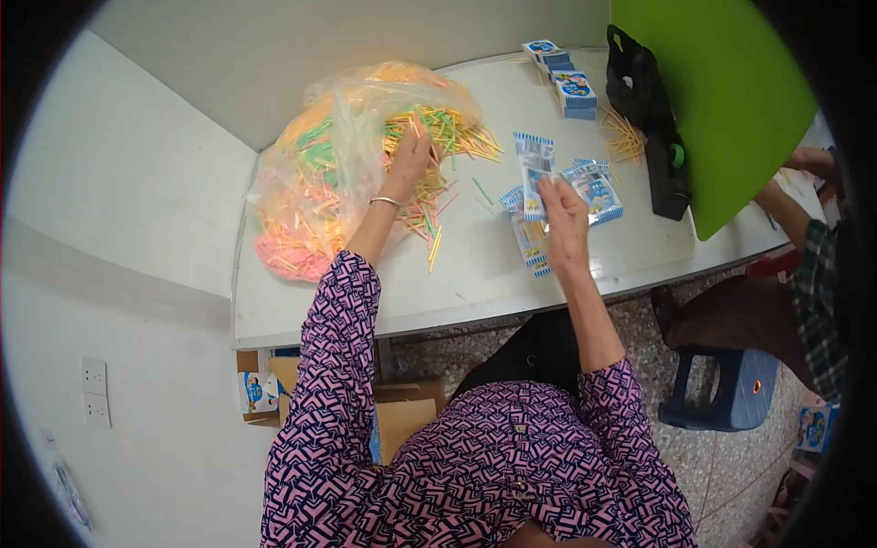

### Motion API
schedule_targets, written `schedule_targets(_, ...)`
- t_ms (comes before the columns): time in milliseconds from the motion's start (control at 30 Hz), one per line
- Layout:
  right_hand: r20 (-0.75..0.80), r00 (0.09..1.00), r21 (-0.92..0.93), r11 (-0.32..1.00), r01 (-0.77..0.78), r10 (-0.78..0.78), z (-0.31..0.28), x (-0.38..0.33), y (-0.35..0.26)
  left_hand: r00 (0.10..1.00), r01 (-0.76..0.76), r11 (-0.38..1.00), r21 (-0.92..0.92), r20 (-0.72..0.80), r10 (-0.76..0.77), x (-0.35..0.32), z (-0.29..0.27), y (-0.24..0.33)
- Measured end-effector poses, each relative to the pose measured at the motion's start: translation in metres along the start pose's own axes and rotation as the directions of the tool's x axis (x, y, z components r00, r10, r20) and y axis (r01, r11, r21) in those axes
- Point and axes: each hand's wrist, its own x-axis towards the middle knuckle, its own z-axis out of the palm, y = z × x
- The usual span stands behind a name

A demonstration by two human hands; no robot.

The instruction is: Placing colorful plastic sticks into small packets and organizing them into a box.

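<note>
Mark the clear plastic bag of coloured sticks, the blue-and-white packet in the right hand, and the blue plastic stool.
Clear plastic bag (347, 137): head view, on its crumpled wall.
Blue-and-white packet (533, 166): head view, on its front.
Blue plastic stool (743, 391): head view, on its solid panel.

So there's a long black gadget (669, 178) with a green bit on it sitting by the right side of the desk (470, 283), right alongside a bright green panel (722, 100). Past the front edge toward the right there's a dark blue plastic stool (747, 393) on the speckled floor (681, 457), near somebody's plaid sleeve (818, 297). Brown cardboard (408, 425) sits below the front edge, and two wall sockets (94, 393) are out past the front-left corner.
</note>
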Motion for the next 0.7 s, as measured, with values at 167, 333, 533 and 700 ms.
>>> schedule_targets(167,-0.007,0.901,0.611,0.715,-0.340,0.435,0.073,0.021,0.040,0.977,0.197,0.767,-0.611,0.053,-0.209,-0.025,0.008,0.001)
schedule_targets(333,0.035,0.876,0.871,0.415,-0.264,0.482,0.091,0.044,0.072,0.979,0.119,0.687,-0.717,-0.030,-0.201,-0.064,0.059,0.021)
schedule_targets(533,-0.026,0.902,0.825,0.519,-0.224,0.431,0.104,0.043,0.068,0.954,-0.069,0.568,-0.820,-0.221,-0.202,-0.074,0.072,0.028)
schedule_targets(700,-0.084,0.922,0.761,0.622,-0.186,0.377,0.101,0.040,0.061,0.954,-0.049,0.772,-0.633,-0.259,-0.151,-0.071,0.078,0.023)
